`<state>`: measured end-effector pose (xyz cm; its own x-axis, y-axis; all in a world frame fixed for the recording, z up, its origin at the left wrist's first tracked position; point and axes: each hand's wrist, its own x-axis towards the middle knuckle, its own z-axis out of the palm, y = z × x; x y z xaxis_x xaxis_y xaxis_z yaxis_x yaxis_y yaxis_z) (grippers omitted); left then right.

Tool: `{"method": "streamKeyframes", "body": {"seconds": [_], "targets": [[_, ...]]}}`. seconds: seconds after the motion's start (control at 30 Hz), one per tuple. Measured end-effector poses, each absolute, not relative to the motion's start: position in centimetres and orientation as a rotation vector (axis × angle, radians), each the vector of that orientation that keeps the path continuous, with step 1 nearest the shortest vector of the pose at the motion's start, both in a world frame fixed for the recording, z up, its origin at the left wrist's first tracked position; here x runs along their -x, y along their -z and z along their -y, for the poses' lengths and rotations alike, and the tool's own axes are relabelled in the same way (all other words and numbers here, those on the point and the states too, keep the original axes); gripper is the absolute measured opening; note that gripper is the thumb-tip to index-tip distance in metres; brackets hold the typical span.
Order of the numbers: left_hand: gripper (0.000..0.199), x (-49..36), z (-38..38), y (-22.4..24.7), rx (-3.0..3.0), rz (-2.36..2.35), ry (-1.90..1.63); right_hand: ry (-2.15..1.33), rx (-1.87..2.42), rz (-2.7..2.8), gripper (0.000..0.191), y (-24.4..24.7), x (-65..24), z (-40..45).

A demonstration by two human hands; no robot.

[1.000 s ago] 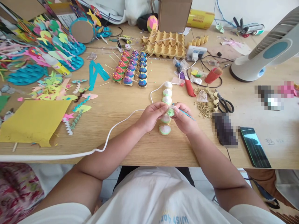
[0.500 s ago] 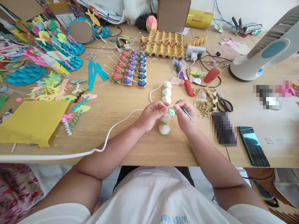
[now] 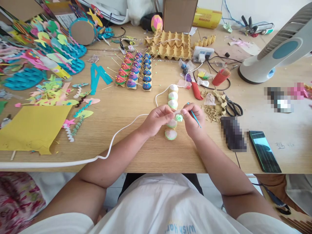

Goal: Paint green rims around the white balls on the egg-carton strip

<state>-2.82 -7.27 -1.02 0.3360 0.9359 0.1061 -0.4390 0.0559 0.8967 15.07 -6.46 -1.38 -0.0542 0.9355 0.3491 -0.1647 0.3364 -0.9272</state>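
Between my two hands is a lump of light green clay [image 3: 179,117] with a whitish, film-like wrap at its edge. My left hand [image 3: 159,119] pinches that wrap from the left, thumb against fingers. From the other side my right hand [image 3: 194,118] grips it with thumb and finger, while a thin blue modelling tool [image 3: 195,119] lies across the same hand. Under my hands runs an egg-carton strip [image 3: 171,134] whose cups are topped in white and pale green. My hands hide its middle.
Painted egg-carton cups [image 3: 133,78] with pins stand behind. A white cable [image 3: 114,140] crosses my left forearm's area. To the right lie black scissors [image 3: 232,106], a phone [image 3: 264,151] and a white fan [image 3: 270,55]. Paper cut-outs and yellow card [image 3: 35,125] fill the left.
The view has shifted very slightly. Both hands keep nearly the same place and hold, with the green clay between them.
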Motion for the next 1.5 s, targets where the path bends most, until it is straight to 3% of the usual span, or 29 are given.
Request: {"method": "streamKeyframes", "body": {"seconds": [0.2, 0.6, 0.93, 1.5], "targets": [[0.043, 2.8, 7.3, 1.1, -1.071, -0.542, -1.168, -1.148, 0.764, 1.277, 0.042, 1.9, -14.9, 6.5], [0.056, 2.1, 8.2, -0.2, -0.847, -0.497, -1.065, -1.239, 0.781, 1.258, 0.037, 2.6, -14.8, 6.4], [0.056, 1.8, 7.5, 0.2, -0.835, -0.726, -1.255, -1.664, 0.602, 0.934, 0.049, 0.3, -14.2, 7.1], [0.046, 2.0, 7.7, 1.4, -0.978, -0.774, -1.323, -1.644, 0.716, 1.022, 0.061, 0.2, -14.2, 6.7]]}}
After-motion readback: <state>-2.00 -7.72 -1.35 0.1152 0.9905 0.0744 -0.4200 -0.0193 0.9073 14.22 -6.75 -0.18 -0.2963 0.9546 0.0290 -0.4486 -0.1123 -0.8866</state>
